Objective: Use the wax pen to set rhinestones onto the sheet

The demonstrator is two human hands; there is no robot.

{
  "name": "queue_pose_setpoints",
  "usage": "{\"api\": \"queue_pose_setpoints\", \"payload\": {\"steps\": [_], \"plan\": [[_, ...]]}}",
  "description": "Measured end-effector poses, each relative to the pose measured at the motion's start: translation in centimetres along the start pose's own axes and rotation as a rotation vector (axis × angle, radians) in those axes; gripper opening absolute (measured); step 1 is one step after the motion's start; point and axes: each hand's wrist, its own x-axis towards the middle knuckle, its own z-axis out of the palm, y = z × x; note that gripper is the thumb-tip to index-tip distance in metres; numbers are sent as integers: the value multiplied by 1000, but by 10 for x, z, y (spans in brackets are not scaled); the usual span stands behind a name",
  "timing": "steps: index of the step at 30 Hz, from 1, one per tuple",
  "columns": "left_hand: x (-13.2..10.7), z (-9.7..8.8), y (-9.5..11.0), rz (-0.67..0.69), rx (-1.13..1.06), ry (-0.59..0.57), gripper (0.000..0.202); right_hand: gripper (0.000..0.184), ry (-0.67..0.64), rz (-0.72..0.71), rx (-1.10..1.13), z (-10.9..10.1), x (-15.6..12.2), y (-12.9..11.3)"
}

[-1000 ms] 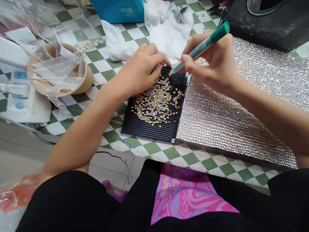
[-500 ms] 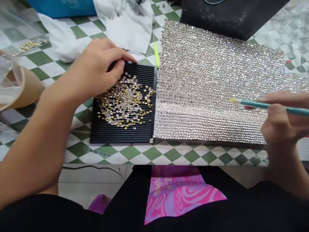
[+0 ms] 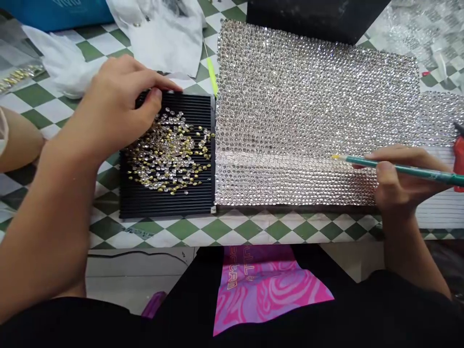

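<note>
Teal and slim, the picker pen with a yellow tip (image 3: pixel 395 167) lies nearly level in the right hand (image 3: pixel 400 183) at the right of the frame, pinched between thumb and fingers, its tip over the sheet covered in rows of clear rhinestones (image 3: pixel 308 111). Left of centre, the left hand (image 3: pixel 116 104) rests curled on the upper left corner of the black ribbed plastic tray (image 3: pixel 166 200), fingertips touching it. Loose gold-backed rhinestones (image 3: pixel 170 154) lie heaped on the tray, which sits against the sheet's left edge on the green-and-white checked counter (image 3: pixel 253 229).
</note>
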Motion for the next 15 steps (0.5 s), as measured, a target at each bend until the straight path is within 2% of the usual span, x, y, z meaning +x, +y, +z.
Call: {"api": "queue_pose_setpoints", "payload": {"steps": [6,15], "plan": [[-1,-3,5,-44,19,-25,54,14,75,-22,-6,0,-1,5],[-1,0,-5,18,27,6,55,18,69,-28,27,2,0,1]]}}
